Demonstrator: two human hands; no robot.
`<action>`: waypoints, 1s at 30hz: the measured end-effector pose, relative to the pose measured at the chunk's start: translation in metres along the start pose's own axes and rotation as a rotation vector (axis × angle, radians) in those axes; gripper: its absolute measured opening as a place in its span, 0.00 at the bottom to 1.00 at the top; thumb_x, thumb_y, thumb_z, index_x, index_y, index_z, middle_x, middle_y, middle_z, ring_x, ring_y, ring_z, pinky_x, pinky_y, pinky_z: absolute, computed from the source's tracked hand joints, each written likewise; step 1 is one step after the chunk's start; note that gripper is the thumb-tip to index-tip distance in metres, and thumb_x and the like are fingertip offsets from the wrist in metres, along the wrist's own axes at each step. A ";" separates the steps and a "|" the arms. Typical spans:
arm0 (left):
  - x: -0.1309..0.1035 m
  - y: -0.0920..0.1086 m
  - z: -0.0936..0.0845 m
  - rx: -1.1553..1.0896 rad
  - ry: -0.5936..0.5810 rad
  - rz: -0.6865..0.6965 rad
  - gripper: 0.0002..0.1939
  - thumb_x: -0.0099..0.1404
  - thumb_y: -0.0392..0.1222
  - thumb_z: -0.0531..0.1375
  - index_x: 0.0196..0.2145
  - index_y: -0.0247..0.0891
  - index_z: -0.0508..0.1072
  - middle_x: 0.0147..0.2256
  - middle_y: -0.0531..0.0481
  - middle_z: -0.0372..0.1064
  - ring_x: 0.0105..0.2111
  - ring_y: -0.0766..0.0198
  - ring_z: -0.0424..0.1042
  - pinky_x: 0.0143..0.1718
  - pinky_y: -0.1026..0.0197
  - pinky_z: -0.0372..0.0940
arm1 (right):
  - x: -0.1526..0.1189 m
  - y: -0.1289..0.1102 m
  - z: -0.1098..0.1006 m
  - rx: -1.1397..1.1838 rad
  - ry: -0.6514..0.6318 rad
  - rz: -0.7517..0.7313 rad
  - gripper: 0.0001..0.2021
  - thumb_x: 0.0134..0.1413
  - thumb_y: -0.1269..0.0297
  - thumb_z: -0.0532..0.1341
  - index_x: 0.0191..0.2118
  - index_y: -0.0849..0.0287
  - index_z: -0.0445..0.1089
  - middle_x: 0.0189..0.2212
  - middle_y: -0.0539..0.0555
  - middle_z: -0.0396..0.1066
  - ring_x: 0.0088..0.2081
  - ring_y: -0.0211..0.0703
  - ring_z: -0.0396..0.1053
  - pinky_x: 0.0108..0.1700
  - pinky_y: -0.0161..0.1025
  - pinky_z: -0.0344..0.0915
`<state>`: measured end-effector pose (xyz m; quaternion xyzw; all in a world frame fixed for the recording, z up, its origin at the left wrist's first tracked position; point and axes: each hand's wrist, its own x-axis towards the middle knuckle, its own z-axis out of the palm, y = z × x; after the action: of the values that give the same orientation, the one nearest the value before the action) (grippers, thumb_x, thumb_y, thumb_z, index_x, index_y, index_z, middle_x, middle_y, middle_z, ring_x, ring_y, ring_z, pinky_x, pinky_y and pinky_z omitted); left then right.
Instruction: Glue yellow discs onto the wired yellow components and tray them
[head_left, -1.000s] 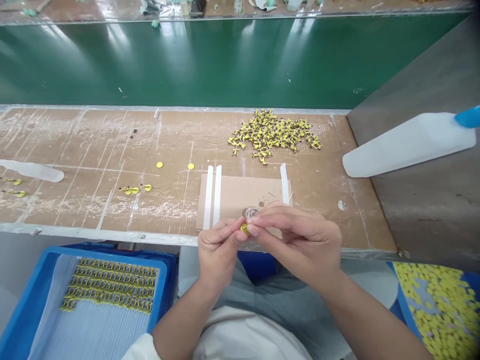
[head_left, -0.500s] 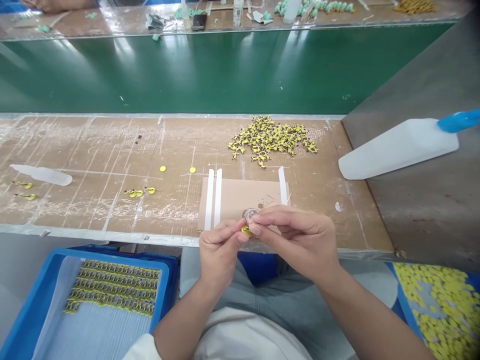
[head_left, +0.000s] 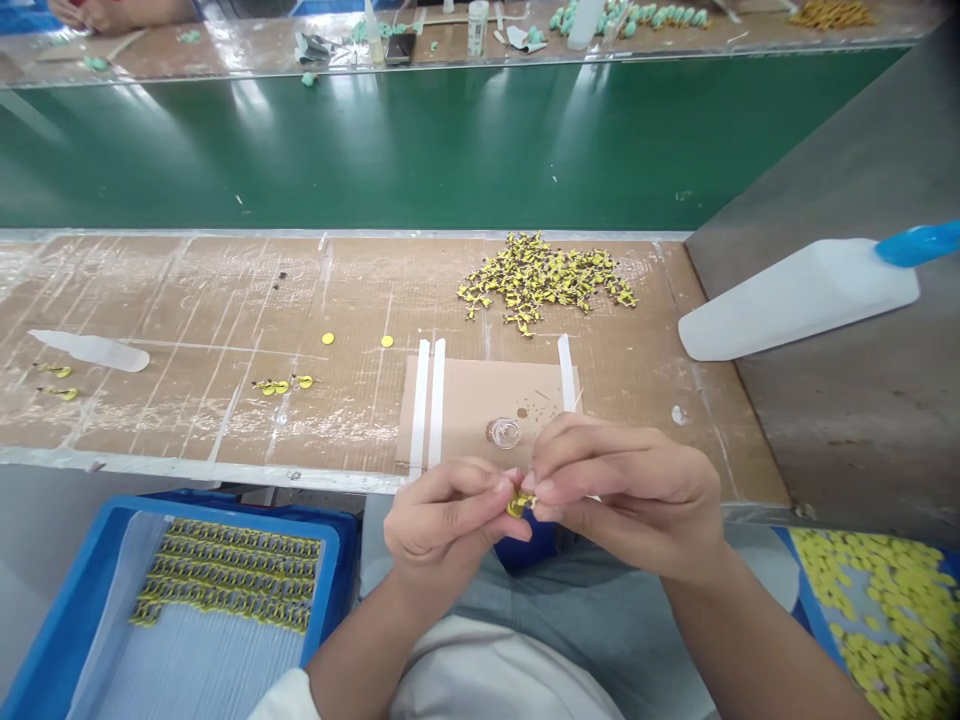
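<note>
My left hand (head_left: pixel 454 515) is closed, pinching a small round yellow disc (head_left: pixel 514 507) just past the front edge of the bench. Against it, my right hand (head_left: pixel 630 490) pinches a tiny yellow-and-dark figure (head_left: pixel 528 499), largely covered by the fingertips. The two pieces appear to touch. Just beyond my hands, a small clear cup (head_left: pixel 504 432) stands on a cardboard sheet (head_left: pixel 480 390) with white tape strips. Farther back lies a heap of similar yellow-and-dark figures (head_left: pixel 540 275).
Left on the bench are loose yellow discs (head_left: pixel 387 341), joined pieces (head_left: pixel 274 386) and a white plastic bottle (head_left: pixel 97 350). A large white bottle (head_left: pixel 795 300) leans at right by a metal panel (head_left: pixel 847 400). Below are a blue crate (head_left: pixel 322 580) and yellow discs (head_left: pixel 892 600). A co-worker's hands (head_left: pixel 97 14) show far left.
Both hands have moved back toward me and slightly right, away from the clear cup, which now shows fully. The yellow disc and the figure moved with them.
</note>
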<state>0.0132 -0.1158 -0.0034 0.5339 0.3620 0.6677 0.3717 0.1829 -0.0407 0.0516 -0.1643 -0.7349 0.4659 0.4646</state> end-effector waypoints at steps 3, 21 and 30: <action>0.001 0.004 0.001 0.021 -0.009 0.023 0.22 0.57 0.30 0.69 0.49 0.46 0.79 0.35 0.46 0.79 0.37 0.57 0.79 0.36 0.58 0.75 | 0.000 0.000 -0.002 -0.014 -0.038 -0.021 0.12 0.57 0.77 0.64 0.44 0.55 0.77 0.31 0.55 0.78 0.32 0.42 0.76 0.37 0.40 0.75; 0.002 0.009 0.004 0.054 -0.026 0.020 0.28 0.52 0.33 0.72 0.51 0.49 0.78 0.41 0.48 0.80 0.36 0.57 0.80 0.38 0.57 0.76 | -0.010 0.009 -0.011 0.049 -0.063 -0.081 0.11 0.57 0.73 0.66 0.44 0.52 0.78 0.34 0.55 0.79 0.33 0.42 0.77 0.37 0.40 0.75; 0.003 0.004 0.003 0.029 -0.031 -0.010 0.26 0.52 0.36 0.73 0.48 0.52 0.79 0.39 0.48 0.81 0.36 0.56 0.81 0.37 0.58 0.76 | -0.006 0.005 -0.012 0.065 -0.083 -0.091 0.13 0.54 0.78 0.67 0.44 0.57 0.78 0.33 0.57 0.77 0.34 0.42 0.75 0.39 0.41 0.75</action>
<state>0.0151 -0.1144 0.0023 0.5475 0.3686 0.6522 0.3728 0.1954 -0.0364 0.0459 -0.0959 -0.7448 0.4742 0.4596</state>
